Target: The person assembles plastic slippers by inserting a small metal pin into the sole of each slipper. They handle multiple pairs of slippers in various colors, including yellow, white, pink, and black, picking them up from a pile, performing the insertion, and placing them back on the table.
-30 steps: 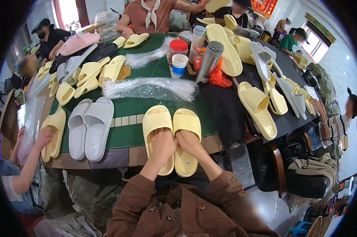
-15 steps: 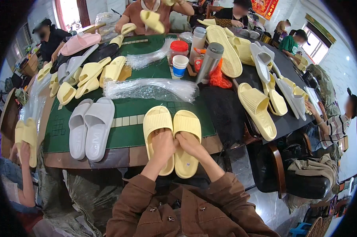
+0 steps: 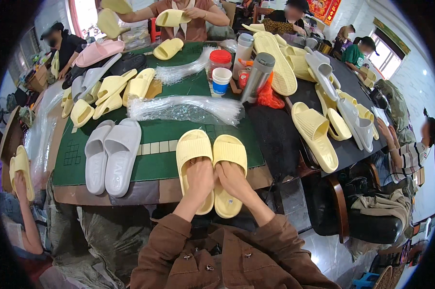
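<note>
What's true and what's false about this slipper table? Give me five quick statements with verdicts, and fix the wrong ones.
1. The left hand reaches into the left yellow slipper, the right hand into the right yellow slipper. True.
2. The grey slippers lie left of the yellow pair. True.
3. Every slipper on the table is yellow or grey. False: a pink slipper lies toward the far left.
4. The paper cup stands nearer the camera than the jar. True.
5. The jar is open on top. False: a red lid covers it.
</note>
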Tool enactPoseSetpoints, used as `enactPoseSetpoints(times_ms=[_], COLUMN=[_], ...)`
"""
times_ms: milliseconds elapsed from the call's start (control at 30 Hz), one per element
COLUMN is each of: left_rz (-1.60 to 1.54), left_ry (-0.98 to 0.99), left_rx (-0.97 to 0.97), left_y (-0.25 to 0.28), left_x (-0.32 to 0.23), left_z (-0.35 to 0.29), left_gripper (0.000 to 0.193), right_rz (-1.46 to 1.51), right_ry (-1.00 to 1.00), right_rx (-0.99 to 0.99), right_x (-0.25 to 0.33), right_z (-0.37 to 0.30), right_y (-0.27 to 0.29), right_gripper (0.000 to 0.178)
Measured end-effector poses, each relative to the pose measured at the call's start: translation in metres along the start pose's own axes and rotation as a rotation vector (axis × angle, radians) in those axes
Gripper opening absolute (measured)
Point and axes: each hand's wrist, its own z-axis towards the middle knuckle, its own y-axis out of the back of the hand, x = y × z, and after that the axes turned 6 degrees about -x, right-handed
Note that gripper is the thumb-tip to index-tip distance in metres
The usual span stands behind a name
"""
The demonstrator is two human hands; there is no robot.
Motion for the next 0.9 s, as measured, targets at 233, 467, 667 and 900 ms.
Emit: enactPoseSetpoints(times_ms=[233, 467, 667, 900], left_rz=[0.053, 0.033, -0.003, 0.02], left_ry=[0.063, 0.102, 0.076, 0.054], left_rx=[0.047, 0.038, -0.057, -0.042], left_y=[-0.004, 0.008, -0.003, -0.001], left_x=[0.003, -0.01, -0.005, -0.005], left_z=[0.002, 0.004, 0.004, 0.003], left_gripper=[0.034, 0.043, 0.044, 0.043], right_rz=[0.054, 0.137, -0.071, 0.184], right_ry=[0.337, 0.123, 0.041, -0.023], right_rx=[-0.114, -0.157, -0.13, 0.006], right_x=[0.04, 0.016, -0.024, -0.015], right_z=[-0.02, 0.054, 0.107, 0.128], right_y=[0.04, 0.053, 0.005, -0.012], right_gripper=[0.021, 0.022, 0.041, 0.029])
